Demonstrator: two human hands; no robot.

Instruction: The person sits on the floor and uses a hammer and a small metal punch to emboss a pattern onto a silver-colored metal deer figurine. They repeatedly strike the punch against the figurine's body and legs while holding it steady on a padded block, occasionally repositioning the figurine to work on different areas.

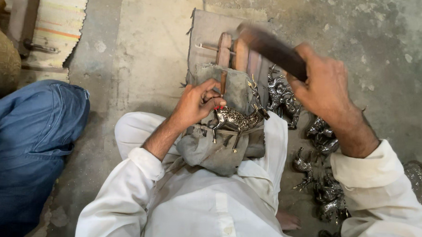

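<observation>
A small silver metal deer figurine (236,118) lies on a grey cloth pad (210,151) over my lap. My left hand (195,104) pinches a thin chisel (223,84) upright against the deer's back, near its rear. My right hand (324,87) is raised to the right, gripping a dark wooden mallet (269,46) that is blurred by motion above the chisel. White sleeves cover both forearms.
Several more metal deer figurines (325,136) lie on the concrete floor at my right. A grey mat (209,32) with wooden-handled tools (225,49) lies ahead. A person in blue trousers (28,140) sits at left, beside a brass vessel (2,60) and striped rug (60,20).
</observation>
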